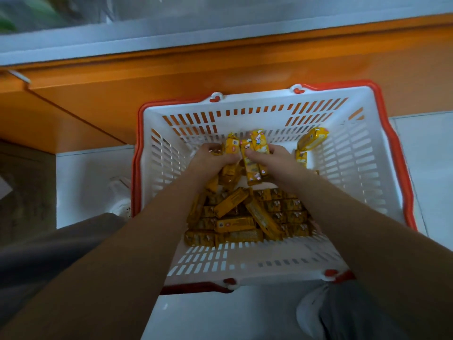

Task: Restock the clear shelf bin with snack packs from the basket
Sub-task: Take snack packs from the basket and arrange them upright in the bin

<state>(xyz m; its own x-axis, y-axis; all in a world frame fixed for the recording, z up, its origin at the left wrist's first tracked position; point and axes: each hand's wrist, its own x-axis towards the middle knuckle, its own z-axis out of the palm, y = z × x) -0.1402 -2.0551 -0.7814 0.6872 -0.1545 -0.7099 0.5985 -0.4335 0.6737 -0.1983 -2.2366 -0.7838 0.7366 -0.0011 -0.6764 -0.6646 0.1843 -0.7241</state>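
Inside the white basket (367, 153) with the red rim, both bare arms reach down and forward from the bottom of the view. The left hand (208, 160) has its fingers curled tight around yellow snack packs (255, 155). The right hand (272, 160) is closed on more of them, thumb on top. The two hands are close together, almost touching, near the far wall of the basket.

About four packs stick up from the hands, but I cannot count them for sure. They are long and thin, and their long sides point up and away, toward the far wall. Two more packs (315, 138) lean in the far right corner, apart from the hands.

A big pile of the same yellow packs (245, 217) lies on the basket floor under the arms. Most lie flat in rows, pointing left to right, and a few lie slanted on top. There are too many to count.

The basket sits on a white floor (220, 315), beside an orange shelf base (171, 77).
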